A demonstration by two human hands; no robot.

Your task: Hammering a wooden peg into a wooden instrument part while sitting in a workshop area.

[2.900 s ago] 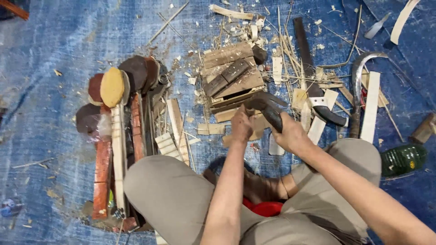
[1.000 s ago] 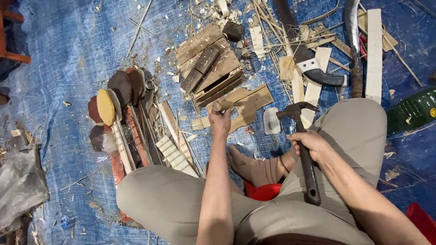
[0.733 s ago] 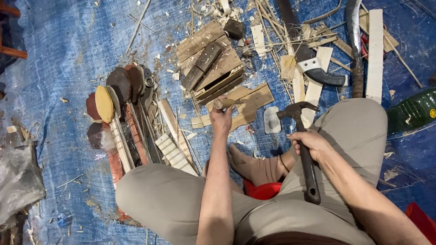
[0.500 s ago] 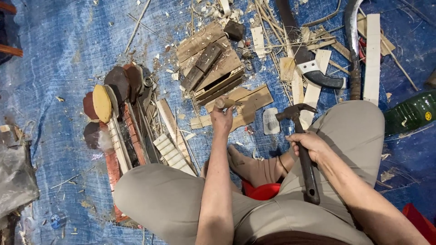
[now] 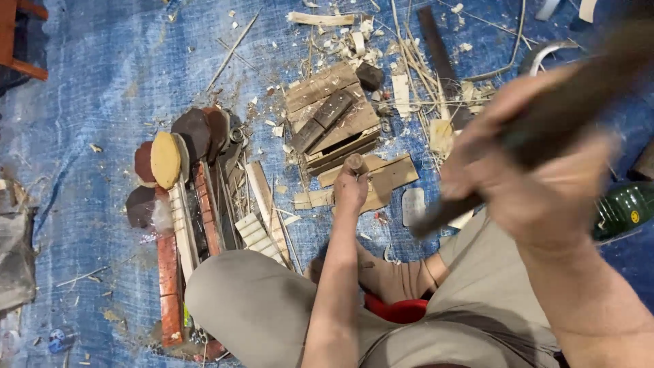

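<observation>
Fingers of left hand (image 5: 351, 187) clenching a peg (image 5: 354, 163) upright on a plank (image 5: 385, 180) at 12 o'clock, right hand (image 5: 538, 163) gripping a blurred hammer (image 5: 545, 123), raised at 2 o'clock, spoons (image 5: 177, 153) lying at 10 o'clock

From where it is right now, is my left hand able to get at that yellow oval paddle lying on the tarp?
Probably yes. The left hand grips a small wooden peg, so it must let go first. Only low wood strips lie between it and the yellow oval paddle.

Blue tarp (image 5: 102, 102), carved wooden spoons (image 5: 178, 146), green bottle (image 5: 623, 210), wood shavings (image 5: 381, 41)
</observation>
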